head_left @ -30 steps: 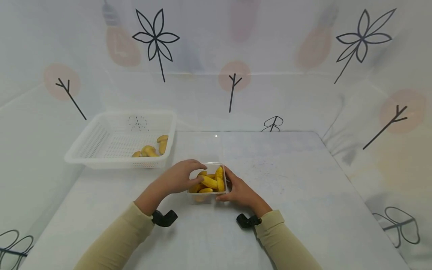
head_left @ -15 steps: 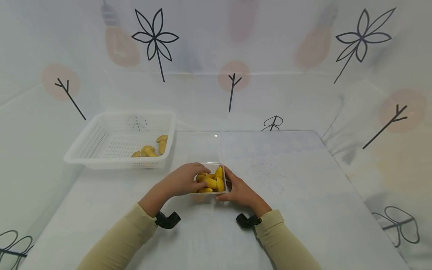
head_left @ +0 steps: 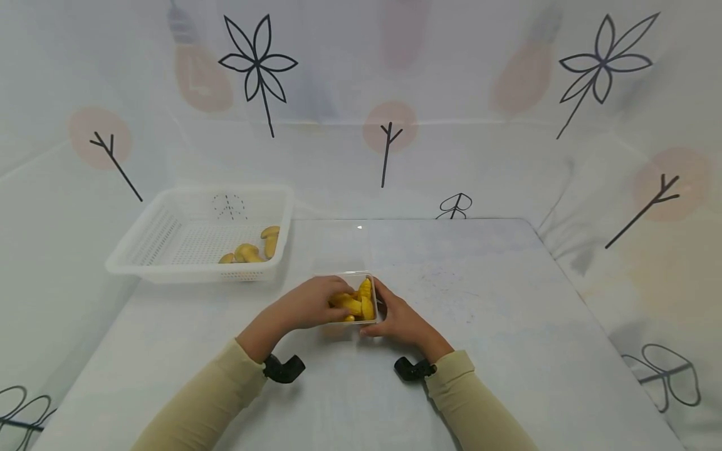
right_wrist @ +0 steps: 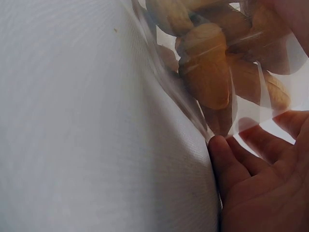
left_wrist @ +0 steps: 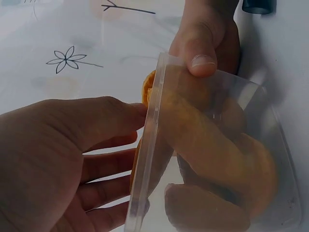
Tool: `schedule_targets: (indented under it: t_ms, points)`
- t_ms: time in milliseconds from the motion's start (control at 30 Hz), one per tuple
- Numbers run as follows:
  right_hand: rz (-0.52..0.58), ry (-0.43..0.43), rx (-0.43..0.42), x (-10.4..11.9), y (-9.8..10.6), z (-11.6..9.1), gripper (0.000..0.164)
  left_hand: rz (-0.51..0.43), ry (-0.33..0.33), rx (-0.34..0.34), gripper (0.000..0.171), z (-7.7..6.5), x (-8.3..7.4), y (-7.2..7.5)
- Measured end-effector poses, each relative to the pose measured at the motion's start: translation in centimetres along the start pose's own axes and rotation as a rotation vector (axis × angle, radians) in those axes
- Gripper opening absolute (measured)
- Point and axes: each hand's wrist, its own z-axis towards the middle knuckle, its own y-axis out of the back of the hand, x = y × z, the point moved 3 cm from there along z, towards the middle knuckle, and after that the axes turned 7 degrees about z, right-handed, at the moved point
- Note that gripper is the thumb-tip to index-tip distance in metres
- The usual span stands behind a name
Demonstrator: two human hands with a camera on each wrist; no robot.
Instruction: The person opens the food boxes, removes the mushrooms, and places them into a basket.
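A small clear plastic box (head_left: 361, 323) stands on the table, filled with yellow mushrooms (head_left: 351, 305). My right hand (head_left: 403, 319) grips its right side, thumb at the front and fingers behind. Over the box's left part lies my left hand (head_left: 307, 305), touching the mushrooms at the top. In the left wrist view, the left thumb and the rather straight fingers (left_wrist: 108, 166) reach over the rim. The right wrist view shows more mushrooms (right_wrist: 205, 65) through the clear wall, with right fingertips against it. The left fingertips are partly hidden.
At the back left stands a white perforated basket (head_left: 194, 272) with several mushrooms (head_left: 248, 252) in its right part. The white table (head_left: 507, 338) extends to the right of the box. A patterned cloth (head_left: 338, 156) hangs behind and at the sides.
My left hand has moved right and slightly down onto the mushrooms, covering more of the box. The right hand and the box have stayed nearly in place.
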Motion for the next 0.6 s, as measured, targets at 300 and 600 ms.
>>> schedule_targets:
  t_ms: [300,600]
  points:
    - [-0.012,-0.019,-0.001,0.07,-0.07,-0.02,0.115,0.023,-0.041,0.024,0.036,-0.07,-0.18,0.16]
    - [-0.014,-0.024,0.003,-0.01,-0.05,-0.04,0.114,0.073,-0.078,0.047,0.033,-0.09,-0.39,0.32]
